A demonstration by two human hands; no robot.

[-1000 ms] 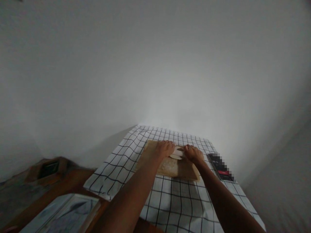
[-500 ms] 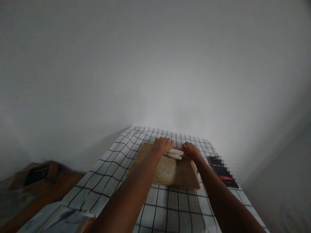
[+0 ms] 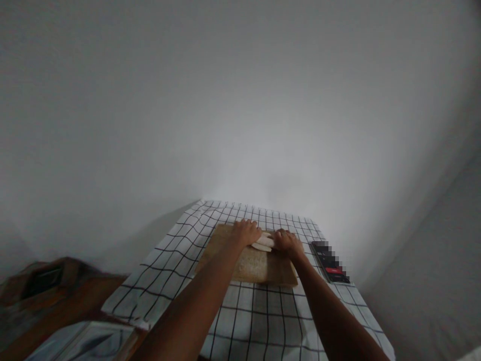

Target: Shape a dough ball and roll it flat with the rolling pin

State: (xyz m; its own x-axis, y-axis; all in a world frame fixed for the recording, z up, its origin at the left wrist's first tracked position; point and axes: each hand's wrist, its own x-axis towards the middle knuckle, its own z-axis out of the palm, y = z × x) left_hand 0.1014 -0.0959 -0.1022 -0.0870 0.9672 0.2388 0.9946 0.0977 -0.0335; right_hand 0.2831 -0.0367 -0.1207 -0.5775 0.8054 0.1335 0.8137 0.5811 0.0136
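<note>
A pale, folded piece of dough (image 3: pixel 265 242) lies near the far side of a floury wooden board (image 3: pixel 259 271). At its left end, my left hand (image 3: pixel 247 232) curls its fingers over the dough. Its right end is under my right hand (image 3: pixel 287 241), fingers bent down around it. Only the strip between the two hands shows; what lies beneath the palms is hidden.
The board rests on a white cloth with black grid lines (image 3: pixel 263 321). Right of it lies a phone (image 3: pixel 332 268), partly pixelated. A brown wooden piece of furniture (image 3: pixel 75 296) stands lower left. A pale wall rises behind the table.
My right hand has moved from a fist at the dough's right end to lie over it, closer to my left hand. Less dough shows between them. The whole view has shifted slightly.
</note>
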